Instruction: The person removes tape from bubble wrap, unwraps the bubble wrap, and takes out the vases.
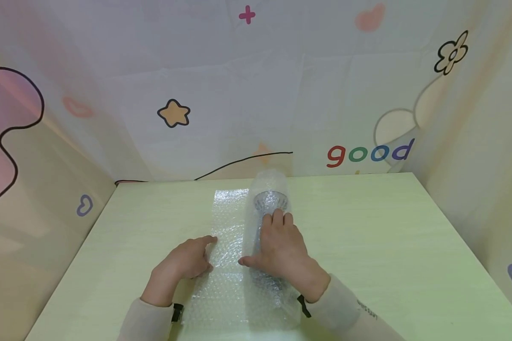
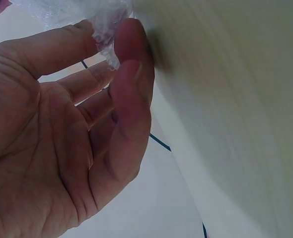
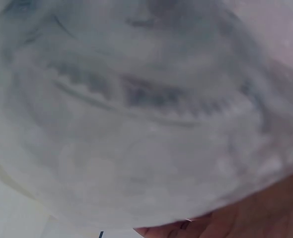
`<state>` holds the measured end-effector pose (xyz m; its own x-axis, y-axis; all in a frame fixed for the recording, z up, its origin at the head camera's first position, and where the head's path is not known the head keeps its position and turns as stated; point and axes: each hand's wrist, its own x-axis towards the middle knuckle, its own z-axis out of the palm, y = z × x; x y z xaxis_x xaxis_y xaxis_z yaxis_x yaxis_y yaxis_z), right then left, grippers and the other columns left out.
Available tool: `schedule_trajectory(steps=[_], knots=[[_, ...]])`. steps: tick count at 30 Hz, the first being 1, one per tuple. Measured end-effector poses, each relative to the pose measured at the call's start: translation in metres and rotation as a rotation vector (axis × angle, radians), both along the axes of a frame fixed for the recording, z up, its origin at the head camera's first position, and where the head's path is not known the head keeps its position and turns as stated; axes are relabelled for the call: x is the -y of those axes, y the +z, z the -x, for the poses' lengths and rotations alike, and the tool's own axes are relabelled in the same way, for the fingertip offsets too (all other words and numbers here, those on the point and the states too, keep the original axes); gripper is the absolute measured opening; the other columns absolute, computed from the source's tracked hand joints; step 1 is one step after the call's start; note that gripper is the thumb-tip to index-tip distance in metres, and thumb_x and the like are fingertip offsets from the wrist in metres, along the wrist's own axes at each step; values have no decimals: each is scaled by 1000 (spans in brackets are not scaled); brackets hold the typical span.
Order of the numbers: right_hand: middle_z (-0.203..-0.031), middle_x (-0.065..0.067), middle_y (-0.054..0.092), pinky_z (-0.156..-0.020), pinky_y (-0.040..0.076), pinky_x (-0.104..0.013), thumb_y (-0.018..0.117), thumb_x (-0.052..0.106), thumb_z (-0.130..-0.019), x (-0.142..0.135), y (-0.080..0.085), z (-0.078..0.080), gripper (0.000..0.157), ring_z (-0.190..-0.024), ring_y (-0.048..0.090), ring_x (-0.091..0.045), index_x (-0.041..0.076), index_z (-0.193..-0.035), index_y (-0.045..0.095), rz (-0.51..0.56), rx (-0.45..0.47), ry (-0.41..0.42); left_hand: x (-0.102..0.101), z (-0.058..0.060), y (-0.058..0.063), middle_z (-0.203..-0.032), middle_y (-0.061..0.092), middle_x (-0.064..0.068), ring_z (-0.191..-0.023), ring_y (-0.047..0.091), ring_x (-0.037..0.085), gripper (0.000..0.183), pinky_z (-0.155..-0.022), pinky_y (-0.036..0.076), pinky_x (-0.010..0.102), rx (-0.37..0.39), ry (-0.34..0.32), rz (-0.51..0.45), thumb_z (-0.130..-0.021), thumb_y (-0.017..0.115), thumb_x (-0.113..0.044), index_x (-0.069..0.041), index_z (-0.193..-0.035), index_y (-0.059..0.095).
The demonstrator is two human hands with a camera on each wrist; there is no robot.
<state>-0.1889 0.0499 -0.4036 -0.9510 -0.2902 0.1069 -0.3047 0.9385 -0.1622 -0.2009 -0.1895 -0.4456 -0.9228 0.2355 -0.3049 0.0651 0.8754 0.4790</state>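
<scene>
A sheet of clear bubble wrap lies on the table and is rolled at its right side around a long grey object. The object has a wide round end with a ring of slots, blurred through the wrap in the right wrist view; its exact kind cannot be told. My right hand lies over the wrapped object and grips it, fingers across the top and thumb toward the left. At the sheet's left edge, my left hand holds the bubble wrap between thumb and fingers, as the left wrist view shows.
The pale green table extends on both sides of the wrap. A printed cloth with a star, hearts and the word "good" hangs behind it and at both sides. Black wrist straps show at the sleeves.
</scene>
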Motion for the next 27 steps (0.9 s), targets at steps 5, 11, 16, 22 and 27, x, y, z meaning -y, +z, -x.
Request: schedule_trajectory(steps=[5, 11, 16, 22, 27], knots=[[-100, -16, 50, -64, 47, -33, 86, 72, -65, 1, -1, 0, 95, -87, 45, -29, -5, -112, 56, -16, -20, -1, 0, 0, 0, -78, 64, -1, -62, 56, 15, 69, -61, 45, 31, 3, 3, -5, -89, 75, 0, -12, -153, 50], [-99, -15, 49, -63, 45, -33, 86, 67, -67, 1, -1, 0, 88, -87, 44, -28, -4, -110, 56, -23, -17, 1, 0, -1, 0, -77, 63, 0, -60, 55, 15, 68, -60, 45, 31, 5, 8, -12, -90, 74, 0, -12, -152, 50], [-97, -14, 48, -63, 44, -32, 86, 65, -69, 1, -1, 0, 86, -86, 43, -28, -5, -110, 56, -39, -30, 10, 0, 1, -1, -77, 63, 0, -61, 56, 15, 67, -60, 45, 31, -1, 5, -3, -90, 74, 0, -12, -152, 51], [-97, -14, 47, -61, 43, -32, 86, 62, -70, 1, -1, 0, 84, -84, 42, -27, -5, -110, 56, -32, -23, 12, 0, 0, -1, -77, 64, -1, -60, 56, 15, 69, -59, 45, 31, 4, 6, -12, -90, 74, 0, -12, -153, 50], [-97, -14, 47, -61, 42, -32, 84, 60, -72, 0, -1, 0, 80, -84, 41, -27, -4, -110, 55, -30, -22, 10, 0, -1, -1, -75, 64, 0, -59, 56, 15, 69, -58, 45, 31, 14, 9, -28, -90, 73, 1, -12, -153, 49]])
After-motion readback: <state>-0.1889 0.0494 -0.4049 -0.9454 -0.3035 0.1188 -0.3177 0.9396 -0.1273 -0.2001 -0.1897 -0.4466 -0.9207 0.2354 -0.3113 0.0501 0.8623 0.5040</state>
